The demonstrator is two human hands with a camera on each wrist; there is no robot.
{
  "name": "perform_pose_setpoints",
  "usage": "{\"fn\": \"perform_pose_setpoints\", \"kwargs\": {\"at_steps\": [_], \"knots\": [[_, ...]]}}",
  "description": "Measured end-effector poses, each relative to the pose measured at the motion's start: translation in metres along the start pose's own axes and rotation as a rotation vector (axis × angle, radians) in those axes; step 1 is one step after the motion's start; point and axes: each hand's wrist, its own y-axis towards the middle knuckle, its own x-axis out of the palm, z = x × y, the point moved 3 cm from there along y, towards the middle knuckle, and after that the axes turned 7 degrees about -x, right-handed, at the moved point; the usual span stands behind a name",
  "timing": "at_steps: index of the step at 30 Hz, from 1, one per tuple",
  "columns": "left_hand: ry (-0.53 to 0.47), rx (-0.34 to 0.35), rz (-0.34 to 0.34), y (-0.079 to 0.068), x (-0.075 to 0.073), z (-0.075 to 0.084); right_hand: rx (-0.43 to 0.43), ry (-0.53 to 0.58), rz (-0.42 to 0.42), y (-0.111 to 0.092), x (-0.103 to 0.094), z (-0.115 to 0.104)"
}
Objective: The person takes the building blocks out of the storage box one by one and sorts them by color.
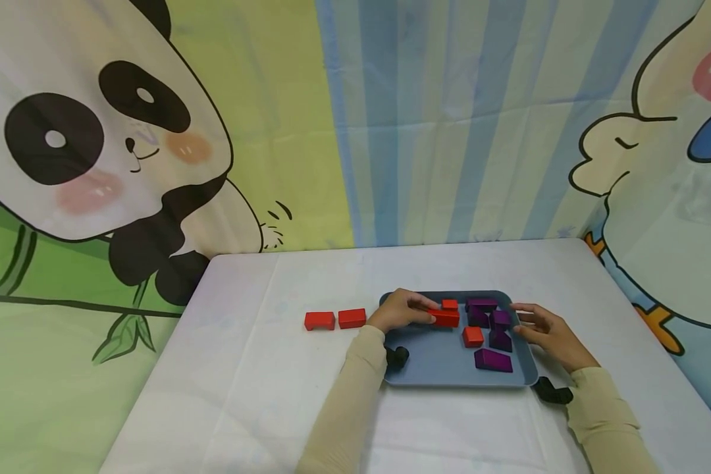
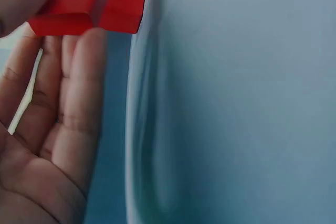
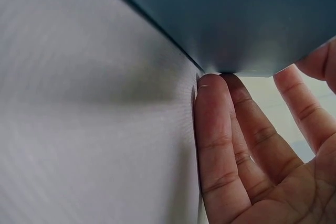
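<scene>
My left hand pinches a long red block between thumb and fingers, over the back of the grey-blue tray. Right behind that block is a small red block; in the left wrist view a red block shows beside the held one. Another red block sits mid-tray. Several purple blocks lie at the tray's right side, among them a wedge-shaped purple block. My right hand rests against the tray's right edge, its fingers fairly straight along the outer wall.
Two red blocks, one with a notched underside and one plain-looking block, lie on the white-covered table left of the tray. Black wrist-camera parts show at both wrists. A cartoon-printed curtain hangs behind the table.
</scene>
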Motion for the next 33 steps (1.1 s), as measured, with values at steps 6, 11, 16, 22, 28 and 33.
{"fn": "perform_pose_setpoints", "kwargs": {"at_steps": [6, 11, 16, 22, 28, 33], "knots": [[-0.02, 0.065, -0.02, -0.011, -0.006, 0.012, -0.005, 0.002, 0.0, -0.001, 0.0, 0.001], [-0.05, 0.114, -0.02, -0.024, -0.016, 0.024, -0.002, -0.002, 0.003, -0.002, -0.001, 0.003], [-0.052, 0.14, -0.005, -0.037, -0.031, 0.03, 0.006, -0.011, 0.006, -0.002, -0.001, 0.004], [-0.03, 0.193, 0.014, -0.056, -0.055, 0.029, 0.003, -0.015, 0.0, -0.002, -0.001, 0.004], [-0.014, 0.15, 0.082, -0.076, -0.087, 0.02, -0.009, -0.019, -0.006, -0.002, -0.001, 0.003], [-0.019, 0.095, 0.149, -0.093, -0.116, 0.005, -0.015, -0.017, -0.001, -0.002, 0.0, 0.002]]}}
